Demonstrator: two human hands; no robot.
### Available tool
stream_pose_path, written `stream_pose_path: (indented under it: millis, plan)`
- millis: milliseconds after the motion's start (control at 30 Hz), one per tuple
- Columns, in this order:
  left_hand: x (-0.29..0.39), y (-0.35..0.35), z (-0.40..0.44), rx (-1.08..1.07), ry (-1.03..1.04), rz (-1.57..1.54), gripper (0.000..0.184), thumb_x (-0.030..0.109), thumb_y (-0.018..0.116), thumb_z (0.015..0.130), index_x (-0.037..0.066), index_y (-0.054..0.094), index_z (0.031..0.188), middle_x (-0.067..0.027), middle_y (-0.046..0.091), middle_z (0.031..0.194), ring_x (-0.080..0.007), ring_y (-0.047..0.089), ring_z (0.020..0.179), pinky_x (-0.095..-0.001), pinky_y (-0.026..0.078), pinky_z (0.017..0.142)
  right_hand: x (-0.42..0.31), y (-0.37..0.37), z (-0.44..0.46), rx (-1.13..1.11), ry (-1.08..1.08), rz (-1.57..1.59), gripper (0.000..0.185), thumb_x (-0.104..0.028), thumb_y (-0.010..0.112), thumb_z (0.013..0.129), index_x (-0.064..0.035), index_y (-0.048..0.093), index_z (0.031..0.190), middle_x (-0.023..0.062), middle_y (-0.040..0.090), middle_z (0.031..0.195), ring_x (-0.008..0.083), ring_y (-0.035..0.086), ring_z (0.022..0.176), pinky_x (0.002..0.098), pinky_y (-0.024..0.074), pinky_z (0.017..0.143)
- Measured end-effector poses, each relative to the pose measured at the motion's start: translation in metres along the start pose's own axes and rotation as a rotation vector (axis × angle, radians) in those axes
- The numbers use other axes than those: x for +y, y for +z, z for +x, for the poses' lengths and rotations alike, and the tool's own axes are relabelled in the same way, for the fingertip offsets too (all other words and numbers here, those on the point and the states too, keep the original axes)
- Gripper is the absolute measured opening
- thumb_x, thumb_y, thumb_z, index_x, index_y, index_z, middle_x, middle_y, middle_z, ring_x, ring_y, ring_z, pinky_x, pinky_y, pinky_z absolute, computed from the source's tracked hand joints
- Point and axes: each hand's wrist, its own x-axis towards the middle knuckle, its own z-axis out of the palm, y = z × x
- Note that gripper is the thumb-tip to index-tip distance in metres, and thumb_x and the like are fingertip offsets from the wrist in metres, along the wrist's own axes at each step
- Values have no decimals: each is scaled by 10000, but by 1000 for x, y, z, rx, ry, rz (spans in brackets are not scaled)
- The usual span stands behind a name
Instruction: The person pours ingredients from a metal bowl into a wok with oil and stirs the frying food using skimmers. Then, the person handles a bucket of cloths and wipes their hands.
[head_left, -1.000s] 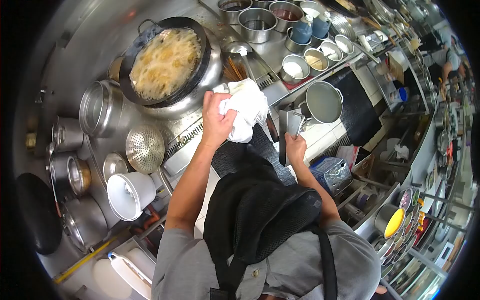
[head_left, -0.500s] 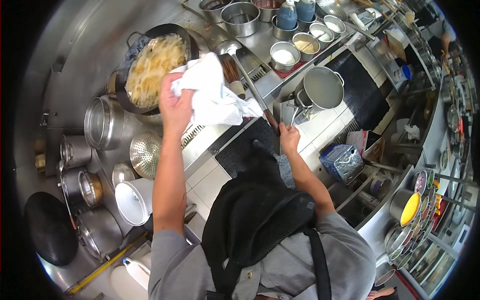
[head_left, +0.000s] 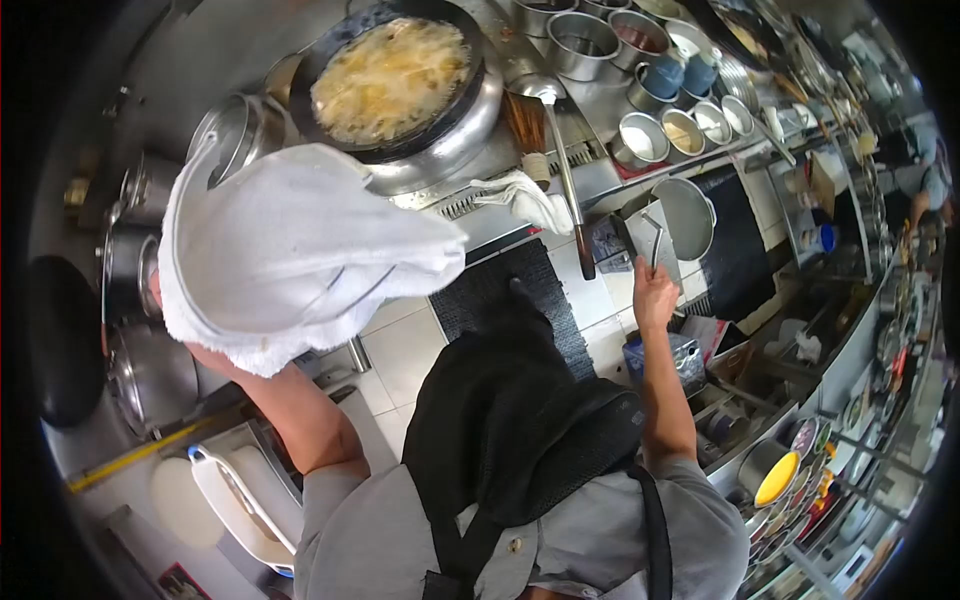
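My left hand [head_left: 155, 287] is mostly hidden behind a white cloth [head_left: 290, 250], which hangs spread out from it at the left. The cloth covers part of the pots behind. My right hand [head_left: 655, 297] is closed around the lower end of a bent metal lever [head_left: 656, 240], beside a large pot of cloudy liquid [head_left: 687, 215]. Up and to the left, a black wok [head_left: 470, 85] holds bubbling oil with pale golden food [head_left: 390, 80]. A ladle [head_left: 568, 170] with a wooden handle end lies across the counter edge, between the wok and my right hand.
A bristle brush [head_left: 527, 130] and a second white cloth [head_left: 535, 205] lie at the counter edge. Several metal seasoning bowls [head_left: 643, 140] stand at the back right. Lidded pots [head_left: 150, 375] and a dark pan [head_left: 65, 340] line the left side. Floor mats lie below.
My left hand has moved left and down, away from the wok, and the white cloth now hangs spread out. My right hand stays on the lever while the view has shifted.
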Motion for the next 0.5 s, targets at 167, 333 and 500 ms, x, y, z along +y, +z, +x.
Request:
stream_pose_path:
  millis: [167,333,500]
  plan:
    - [12,-70,-3,-187,27,183,207,225,495,944,26,509,1000,-156,572,1153,-251,572,1066,-389,468,953,-77,-45,-7,-131,-366,-43,340,-304,685,881,-2,634,736,218,621,644,414,641,627,499,500,595]
    - [46,-68,-23,-76,269,528,220,223,476,957,20,528,1023,-130,585,1092,-219,589,1000,-366,485,904,-169,-18,-53,-502,-957,75,101,-198,654,806,-102,647,836,147,662,691,330,680,658,455,544,592]
    - [48,-158,-30,-74,46,102,118,156,478,943,41,498,965,-132,572,1117,-237,578,1029,-405,483,939,-241,73,-85,-727,-1068,-79,167,-137,520,862,-90,678,894,156,717,831,345,713,780,452,571,682]
